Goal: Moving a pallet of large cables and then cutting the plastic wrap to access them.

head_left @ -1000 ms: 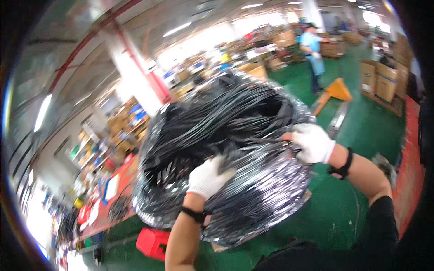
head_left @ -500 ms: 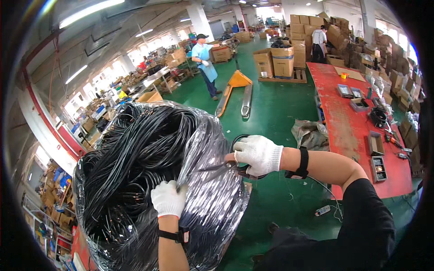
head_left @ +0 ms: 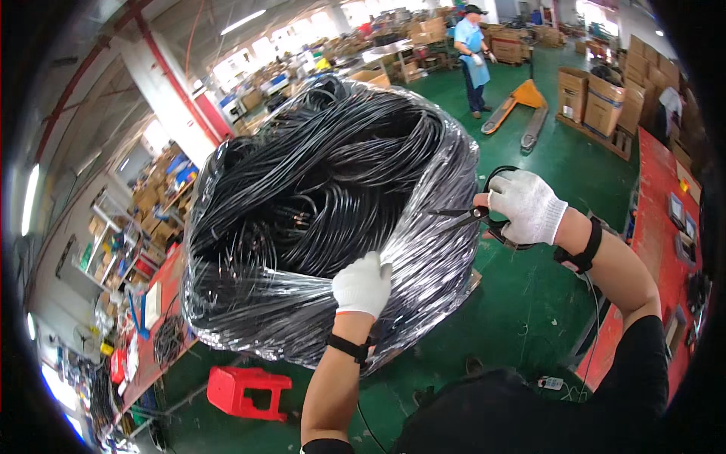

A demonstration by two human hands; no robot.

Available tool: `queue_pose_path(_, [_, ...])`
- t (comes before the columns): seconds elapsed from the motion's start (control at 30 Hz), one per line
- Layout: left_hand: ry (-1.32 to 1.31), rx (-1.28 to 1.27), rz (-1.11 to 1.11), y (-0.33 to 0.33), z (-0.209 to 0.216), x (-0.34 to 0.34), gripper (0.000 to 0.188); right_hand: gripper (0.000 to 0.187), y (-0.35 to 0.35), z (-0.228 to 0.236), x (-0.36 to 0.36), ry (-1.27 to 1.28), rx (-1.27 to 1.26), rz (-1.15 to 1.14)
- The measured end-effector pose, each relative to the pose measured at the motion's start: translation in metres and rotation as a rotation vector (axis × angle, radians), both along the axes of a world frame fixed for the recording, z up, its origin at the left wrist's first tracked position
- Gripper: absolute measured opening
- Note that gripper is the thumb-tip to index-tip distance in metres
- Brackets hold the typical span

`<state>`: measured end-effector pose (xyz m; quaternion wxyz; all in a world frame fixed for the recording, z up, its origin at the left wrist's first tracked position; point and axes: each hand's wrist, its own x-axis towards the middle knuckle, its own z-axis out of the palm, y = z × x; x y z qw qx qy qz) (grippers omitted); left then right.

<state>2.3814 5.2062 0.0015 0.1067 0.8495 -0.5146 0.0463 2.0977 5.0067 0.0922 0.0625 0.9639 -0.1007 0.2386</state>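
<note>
A big bundle of black cables [head_left: 340,227] fills the middle of the view, wrapped round its sides in shiny clear plastic film [head_left: 435,261]. The top of the bundle is uncovered, and copper-coloured ends show among the coils. My left hand [head_left: 361,285], in a white glove, is closed on the film's edge at the near side and draws it taut. In my right hand [head_left: 525,206], also gloved, is a pair of black-handled scissors [head_left: 459,221]. Their blades are parted and point left, over or against the film on the bundle's right side; contact is hard to tell.
A red plastic stool [head_left: 246,392] stands on the green floor at the near left, beside a red workbench [head_left: 155,352]. Another red table [head_left: 656,219] runs along the right. Farther off are an orange pallet jack [head_left: 525,97], a person in a blue apron [head_left: 473,60] and cardboard boxes [head_left: 601,102].
The view has swung left and down, so the bundle sits nearer the middle and the stool shows. My left hand now pulls the film's edge tight; the scissors stay in my right hand.
</note>
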Motion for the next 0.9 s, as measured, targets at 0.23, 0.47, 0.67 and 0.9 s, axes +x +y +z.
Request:
queue_pose_path(0.23, [-0.165,-0.211,-0.063,0.013,-0.027,-0.009,0.023,0.033,-0.005,0.015,0.058,0.170,-0.357,0.167])
queue_pose_path(0.47, [-0.187,-0.234,-0.060,0.020,-0.029,-0.011,0.020,0.016,0.027,0.031,0.113,0.318,-0.576,0.212])
queue_pose_path(0.67, [-0.176,-0.199,-0.136,0.021,-0.023,-0.022,0.017,0.020,0.056,0.019,0.151,0.631,-0.653,0.214])
queue_pose_path(0.9, [-0.095,-0.207,-0.152,0.050,-0.050,-0.017,0.018,0.017,0.054,-0.006,0.170,0.713,-0.492,0.296])
